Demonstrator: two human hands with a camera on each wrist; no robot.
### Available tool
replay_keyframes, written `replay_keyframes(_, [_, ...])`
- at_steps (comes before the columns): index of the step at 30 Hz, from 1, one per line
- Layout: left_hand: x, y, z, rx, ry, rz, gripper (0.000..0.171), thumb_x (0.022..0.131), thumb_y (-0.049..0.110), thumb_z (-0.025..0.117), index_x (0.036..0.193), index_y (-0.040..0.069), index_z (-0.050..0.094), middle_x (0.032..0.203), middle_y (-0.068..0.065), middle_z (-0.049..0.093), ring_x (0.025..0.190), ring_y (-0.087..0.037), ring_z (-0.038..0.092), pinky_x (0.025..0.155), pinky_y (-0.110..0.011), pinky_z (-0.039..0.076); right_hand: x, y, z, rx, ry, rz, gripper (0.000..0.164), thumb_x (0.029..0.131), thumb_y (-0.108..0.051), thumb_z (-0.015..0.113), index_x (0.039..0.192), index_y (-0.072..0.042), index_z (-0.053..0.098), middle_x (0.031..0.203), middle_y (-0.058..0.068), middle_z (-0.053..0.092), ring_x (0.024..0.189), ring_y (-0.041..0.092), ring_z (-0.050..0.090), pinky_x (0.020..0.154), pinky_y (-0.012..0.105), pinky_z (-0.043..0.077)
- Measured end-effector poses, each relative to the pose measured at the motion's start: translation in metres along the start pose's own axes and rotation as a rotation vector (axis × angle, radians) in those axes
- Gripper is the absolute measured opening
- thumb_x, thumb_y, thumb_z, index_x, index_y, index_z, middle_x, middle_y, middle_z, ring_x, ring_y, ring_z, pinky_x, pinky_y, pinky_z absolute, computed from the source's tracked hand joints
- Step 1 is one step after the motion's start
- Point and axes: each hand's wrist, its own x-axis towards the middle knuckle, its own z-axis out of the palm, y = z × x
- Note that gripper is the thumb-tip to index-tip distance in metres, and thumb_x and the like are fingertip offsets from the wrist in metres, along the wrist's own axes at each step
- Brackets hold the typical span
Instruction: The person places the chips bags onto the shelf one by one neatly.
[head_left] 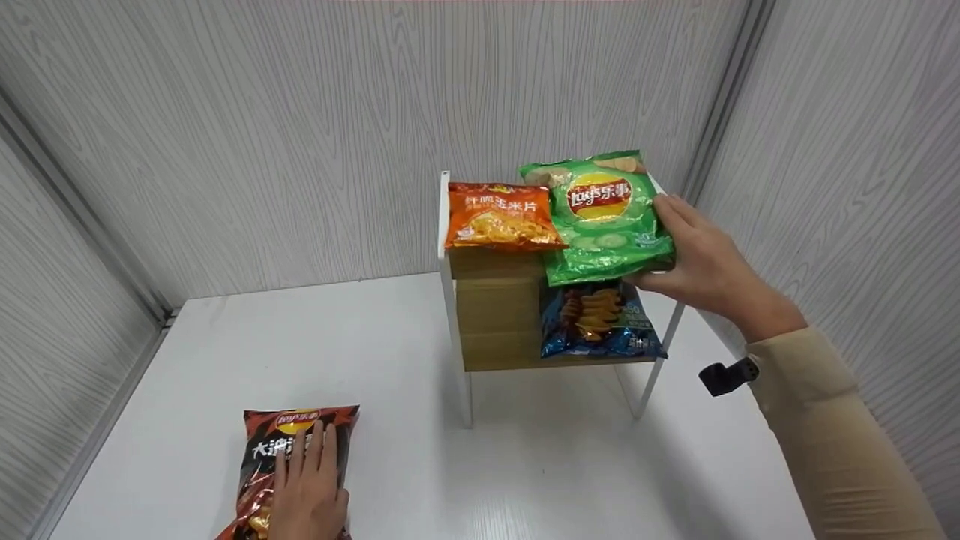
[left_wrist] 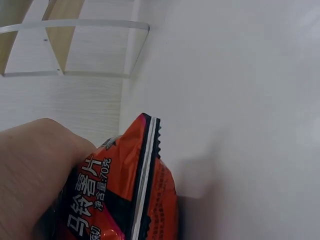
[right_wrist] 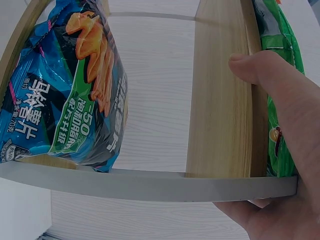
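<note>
My left hand (head_left: pixel 309 487) lies with straight fingers over a black and red potato chip bag (head_left: pixel 255 454) on the white table. In the left wrist view that hand (left_wrist: pixel 37 175) covers part of the bag, and its red end (left_wrist: pixel 160 195) sticks out. My right hand (head_left: pixel 701 259) grips the upper right corner of a small rack (head_left: pixel 454 315), right beside a green potato chip bag (head_left: pixel 600 244) on its top. In the right wrist view the thumb (right_wrist: pixel 250 67) reaches the top board; the rack's upright passes between thumb and fingers.
An orange corn chip bag (head_left: pixel 504 217) lies left of the green one on the top board. On the lower board sits a blue chip bag (head_left: pixel 600 319), at its right side. Wood-grain panels (head_left: pixel 300 135) enclose the white table (head_left: pixel 322 337) at the back and sides.
</note>
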Motion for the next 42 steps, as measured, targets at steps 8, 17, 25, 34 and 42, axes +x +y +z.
replay_keyframes(8, [0.008,0.021,0.006,-0.002,0.052,0.057,0.080,0.084,0.012,0.063,0.153,-0.004,0.025,0.161,-0.027,0.020,0.148,-0.050,0.015,0.118,-0.070,0.005,-0.001,0.000,0.001,-0.005,0.007,-0.005,0.104,0.080,-0.035,0.081,0.159,-0.009,0.018,0.162,0.012,0.026,0.140,0.041,0.036,0.109,0.065,0.037])
replay_keyframes(17, [0.011,0.030,-0.003,-0.091,0.055,0.093,0.081,0.087,0.019,0.064,0.154,-0.004,0.025,0.162,-0.027,0.017,0.149,-0.050,0.013,0.117,-0.072,0.009,-0.001,-0.002,0.000,-0.011,-0.002,0.016,0.105,0.081,-0.039,0.080,0.160,-0.011,0.016,0.163,0.011,0.023,0.141,0.042,0.035,0.109,0.066,0.037])
replay_keyframes(25, [-0.002,0.009,-0.026,-0.093,0.074,0.176,0.091,0.088,0.041,0.071,0.154,-0.002,0.026,0.162,-0.026,0.019,0.148,-0.050,0.015,0.115,-0.073,0.014,-0.001,-0.002,-0.002,-0.008,-0.009,0.014,0.107,0.080,-0.039,0.081,0.160,-0.011,0.015,0.163,0.012,0.023,0.141,0.043,0.034,0.109,0.066,0.037])
replay_keyframes(34, [-0.014,-0.013,-0.028,-0.036,0.135,0.249,0.102,0.078,0.067,0.068,0.152,0.004,0.036,0.157,-0.025,0.032,0.144,-0.048,0.028,0.109,-0.073,0.027,-0.001,0.001,-0.001,-0.013,-0.013,0.015,0.108,0.080,-0.040,0.081,0.160,-0.010,0.015,0.164,0.013,0.022,0.143,0.044,0.031,0.110,0.066,0.035])
replay_keyframes(42, [-0.021,-0.029,-0.012,0.038,0.009,0.212,0.126,0.054,0.093,0.062,0.153,0.020,0.035,0.160,-0.017,0.030,0.146,-0.044,0.025,0.106,-0.079,0.023,0.001,0.001,-0.001,-0.005,-0.009,-0.001,0.107,0.079,-0.038,0.081,0.159,-0.008,0.016,0.163,0.014,0.023,0.145,0.043,0.030,0.111,0.065,0.034])
